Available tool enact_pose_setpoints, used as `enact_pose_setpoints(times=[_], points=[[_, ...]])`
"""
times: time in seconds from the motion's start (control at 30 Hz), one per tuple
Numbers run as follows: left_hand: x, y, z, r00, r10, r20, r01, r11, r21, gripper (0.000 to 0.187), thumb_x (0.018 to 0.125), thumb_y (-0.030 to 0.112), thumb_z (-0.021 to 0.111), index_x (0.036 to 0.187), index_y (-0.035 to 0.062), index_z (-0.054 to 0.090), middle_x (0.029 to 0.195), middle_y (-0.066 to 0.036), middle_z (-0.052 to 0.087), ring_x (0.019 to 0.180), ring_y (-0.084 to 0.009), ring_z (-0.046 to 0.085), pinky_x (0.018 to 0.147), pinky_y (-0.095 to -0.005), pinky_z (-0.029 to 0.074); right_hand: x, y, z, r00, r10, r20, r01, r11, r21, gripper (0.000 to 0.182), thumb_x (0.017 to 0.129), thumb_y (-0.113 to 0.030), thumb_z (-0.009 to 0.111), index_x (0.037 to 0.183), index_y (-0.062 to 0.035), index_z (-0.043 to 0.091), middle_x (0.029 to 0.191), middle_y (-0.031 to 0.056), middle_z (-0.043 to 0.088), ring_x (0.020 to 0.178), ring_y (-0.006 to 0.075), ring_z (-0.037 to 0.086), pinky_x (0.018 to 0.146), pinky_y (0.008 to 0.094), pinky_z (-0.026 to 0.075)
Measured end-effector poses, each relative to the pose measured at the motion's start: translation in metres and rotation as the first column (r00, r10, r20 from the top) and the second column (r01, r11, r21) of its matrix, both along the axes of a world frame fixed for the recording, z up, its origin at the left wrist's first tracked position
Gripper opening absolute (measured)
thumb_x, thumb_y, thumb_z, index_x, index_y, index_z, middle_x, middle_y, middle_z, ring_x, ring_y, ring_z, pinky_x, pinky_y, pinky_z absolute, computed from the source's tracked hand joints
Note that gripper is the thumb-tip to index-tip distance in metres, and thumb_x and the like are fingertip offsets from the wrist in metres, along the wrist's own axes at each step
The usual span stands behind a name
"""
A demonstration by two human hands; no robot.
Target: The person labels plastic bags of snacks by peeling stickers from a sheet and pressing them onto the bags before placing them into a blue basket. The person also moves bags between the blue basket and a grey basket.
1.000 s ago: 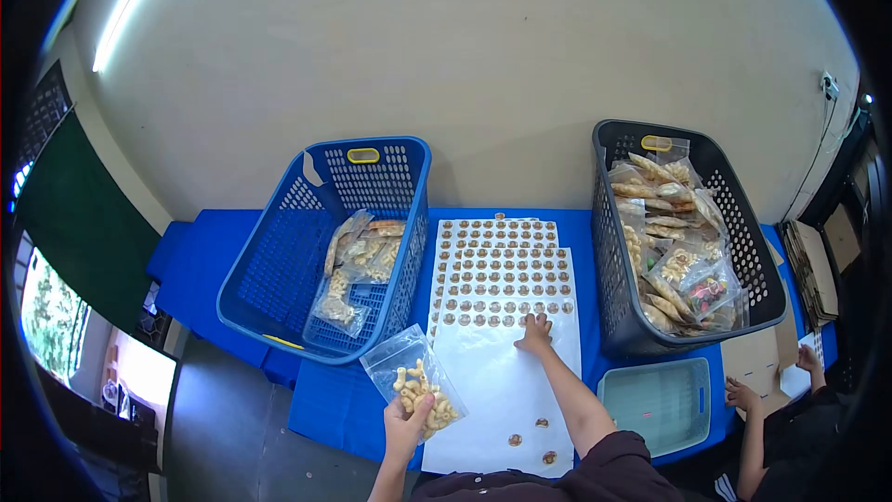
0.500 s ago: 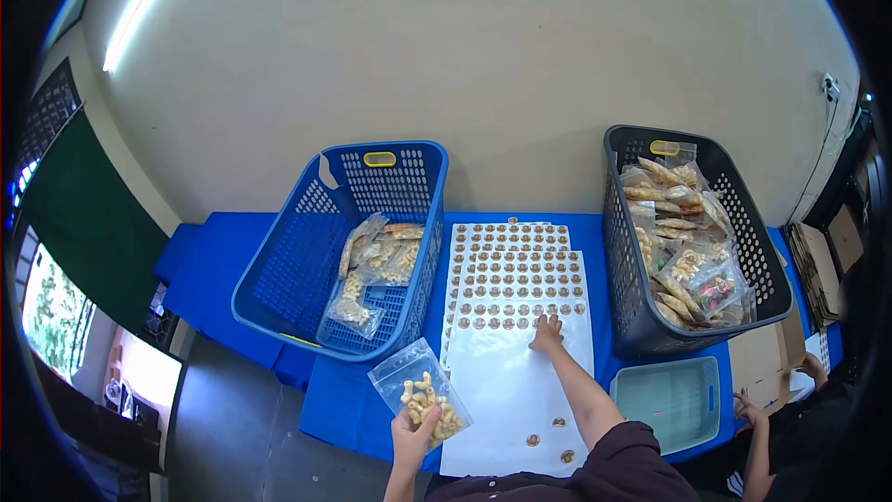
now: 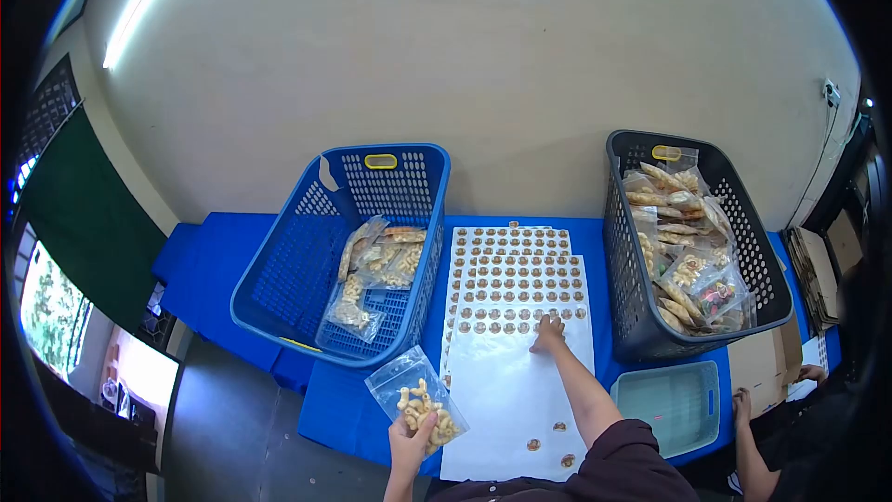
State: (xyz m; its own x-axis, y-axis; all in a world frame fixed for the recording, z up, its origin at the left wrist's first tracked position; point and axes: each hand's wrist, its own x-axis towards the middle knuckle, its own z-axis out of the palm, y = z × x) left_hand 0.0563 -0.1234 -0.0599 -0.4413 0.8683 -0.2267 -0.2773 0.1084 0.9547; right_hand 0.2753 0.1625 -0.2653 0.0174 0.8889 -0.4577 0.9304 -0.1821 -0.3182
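Observation:
My left hand (image 3: 409,446) is closed on a clear zip bag of curly, pale yellow snack pieces (image 3: 429,406), held up over the front edge of the table. On the table lies a white sheet of round brown stickers (image 3: 516,279). My right hand (image 3: 548,335) touches this sheet at its lowest full row, thumb and fingers apart. Whether a sticker is under the fingertips is hidden. Below that row the backing is bare, except for a few loose stickers (image 3: 560,427) near my right forearm.
A blue basket (image 3: 243,302) with several snack bags stands left, and a dark grey basket (image 3: 641,339) full of bags stands right. In front of it sits a pale green tray (image 3: 712,428). Beside that, another person's hands (image 3: 741,406) touch a cardboard box (image 3: 757,372).
The bag in my left hand has shifted very slightly left and tilted. My right hand stays at the same row. The other person's near hand has moved slightly at the cardboard.

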Motion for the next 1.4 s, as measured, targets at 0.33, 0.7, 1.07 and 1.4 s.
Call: enact_pose_setpoints(times=[0.33, 0.7, 1.07, 1.4], points=[[0.007, 0.017, 0.0, 0.999, -0.042, -0.002, 0.042, 0.999, -0.01, 0.026, 0.08, 0.006, 0.059, 0.101, -0.0058, 0.051, 0.09, -0.01, 0.06, 0.078, -0.0138, 0.059, 0.069, -0.0256, 0.049, 0.009, -0.012, -0.008, 0.998, 0.038, -0.051, -0.03, 0.988, 0.153, 0.085, 0.052, -0.026, 0.081, 0.12, -0.0096, 0.033, 0.123, 0.016, 0.03, 0.116, 0.0334, 0.03, 0.088, 0.0467, 0.04], [0.013, 0.02, 0.003, 0.998, -0.066, -0.008, 0.066, 0.998, 0.002, 0.026, 0.079, 0.005, 0.06, 0.101, -0.0062, 0.052, 0.09, -0.008, 0.059, 0.078, -0.0122, 0.058, 0.068, -0.0246, 0.048, 0.011, -0.012, -0.008, 0.997, 0.042, -0.058, -0.034, 0.989, 0.141, 0.076, 0.051, -0.027, 0.081, 0.114, -0.0147, 0.039, 0.115, 0.0145, 0.036, 0.111, 0.0333, 0.034, 0.084, 0.0466, 0.041], [0.014, 0.02, 0.001, 0.987, -0.152, -0.045, 0.152, 0.988, -0.014, 0.026, 0.08, 0.006, 0.06, 0.102, -0.0054, 0.053, 0.089, -0.008, 0.06, 0.077, -0.0113, 0.058, 0.068, -0.0241, 0.049, 0.013, -0.029, -0.016, 0.992, 0.004, -0.128, 0.037, 0.949, 0.314, 0.078, 0.053, -0.026, 0.08, 0.12, -0.0156, 0.042, 0.111, 0.0127, 0.038, 0.105, 0.0298, 0.038, 0.081, 0.0435, 0.043], [0.029, 0.031, 0.009, 0.97, -0.24, -0.026, 0.241, 0.97, 0.026, 0.027, 0.08, 0.007, 0.061, 0.102, -0.0057, 0.053, 0.088, -0.007, 0.06, 0.078, -0.0109, 0.058, 0.068, -0.0231, 0.048, 0.003, -0.062, -0.02, 0.997, 0.07, -0.037, -0.047, 0.899, 0.436, 0.047, 0.069, -0.023, 0.067, 0.114, -0.0209, 0.054, 0.119, 0.0109, 0.037, 0.112, 0.0266, 0.035, 0.082, 0.0518, 0.036]])
